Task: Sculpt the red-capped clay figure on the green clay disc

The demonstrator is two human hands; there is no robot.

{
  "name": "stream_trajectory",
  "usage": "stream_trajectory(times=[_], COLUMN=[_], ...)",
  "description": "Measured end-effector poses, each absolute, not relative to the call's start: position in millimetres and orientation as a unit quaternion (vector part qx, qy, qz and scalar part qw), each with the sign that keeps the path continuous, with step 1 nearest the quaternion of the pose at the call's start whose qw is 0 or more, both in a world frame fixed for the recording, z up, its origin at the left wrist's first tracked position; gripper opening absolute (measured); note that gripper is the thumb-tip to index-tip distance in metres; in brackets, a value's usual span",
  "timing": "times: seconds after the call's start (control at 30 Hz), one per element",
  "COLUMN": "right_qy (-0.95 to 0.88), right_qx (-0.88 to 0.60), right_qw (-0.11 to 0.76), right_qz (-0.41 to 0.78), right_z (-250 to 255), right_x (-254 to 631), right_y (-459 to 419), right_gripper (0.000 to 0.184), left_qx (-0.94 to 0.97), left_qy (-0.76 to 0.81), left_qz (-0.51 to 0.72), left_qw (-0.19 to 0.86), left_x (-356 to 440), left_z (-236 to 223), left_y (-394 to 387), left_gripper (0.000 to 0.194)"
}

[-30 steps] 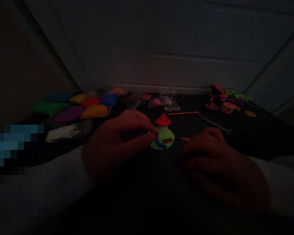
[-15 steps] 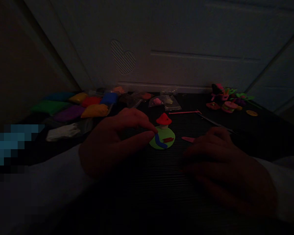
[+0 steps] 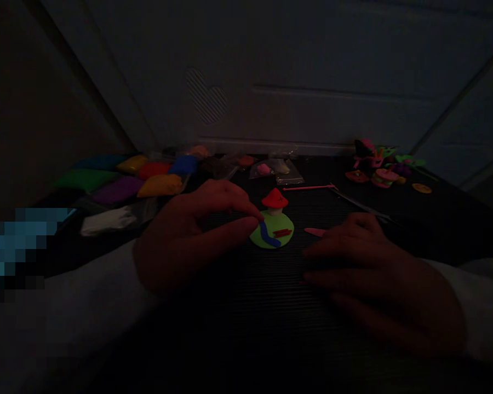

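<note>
A round green clay disc (image 3: pixel 285 223) lies on the dark table, with a blue wavy clay strip (image 3: pixel 269 236) and small red-brown clay sticks (image 3: pixel 282 233) on it. At its back edge stands a clay mushroom (image 3: pixel 275 198) with a red cap, a dark cross mark and a pale stem. My left hand (image 3: pixel 201 230) has thumb and index finger closed at the disc's left edge, by the strip's upper end. My right hand (image 3: pixel 370 279) lies low over the table, fingers stretched; a tiny reddish bit shows at its fingertips. Beyond them, a pink flat tool (image 3: pixel 314 232) is partly hidden.
Coloured clay packs (image 3: pixel 123 189) lie at the left, and a white pack (image 3: pixel 109 220) nearer. Small clear bags (image 3: pixel 287 172) are at the back. A thin pink stick (image 3: pixel 308 188) and scissors (image 3: pixel 359 205) lie beyond my right hand. Clay figures (image 3: pixel 384 178) stand back right. The light is dim.
The picture is darker. My right hand's fingers have shifted slightly and spread a little, and a reddish bit shows at their tips. My left hand stays at the disc.
</note>
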State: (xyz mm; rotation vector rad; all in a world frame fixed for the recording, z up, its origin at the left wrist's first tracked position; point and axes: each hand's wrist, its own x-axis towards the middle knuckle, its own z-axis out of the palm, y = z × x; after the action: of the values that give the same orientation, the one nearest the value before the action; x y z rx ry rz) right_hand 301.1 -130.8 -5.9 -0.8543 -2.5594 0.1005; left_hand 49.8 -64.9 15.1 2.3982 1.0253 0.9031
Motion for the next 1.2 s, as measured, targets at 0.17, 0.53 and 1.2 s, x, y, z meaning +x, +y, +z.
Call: stream_trajectory(times=[0.17,0.53,1.2], right_qy=[-0.933,-0.922,-0.931], right_qx=[-0.297,-0.308,-0.301], right_qw=[0.199,0.232,0.203], right_qz=[0.038,0.021,0.018], right_z=[-7.4,-8.0,-9.8], right_x=[301.5,303.2,302.0], right_y=[-131.1,-129.0,-131.3], right_gripper=[0.027,0.026,0.026], left_qx=[0.855,0.856,0.849], left_qy=[0.362,0.359,0.374], left_qz=[0.318,0.315,0.320], left_qw=[0.192,0.199,0.195], left_x=[48.6,48.8,50.4], left_z=[16.4,15.5,16.9], left_y=[-66.5,-67.5,-68.1], left_gripper=[0.014,0.013,0.013])
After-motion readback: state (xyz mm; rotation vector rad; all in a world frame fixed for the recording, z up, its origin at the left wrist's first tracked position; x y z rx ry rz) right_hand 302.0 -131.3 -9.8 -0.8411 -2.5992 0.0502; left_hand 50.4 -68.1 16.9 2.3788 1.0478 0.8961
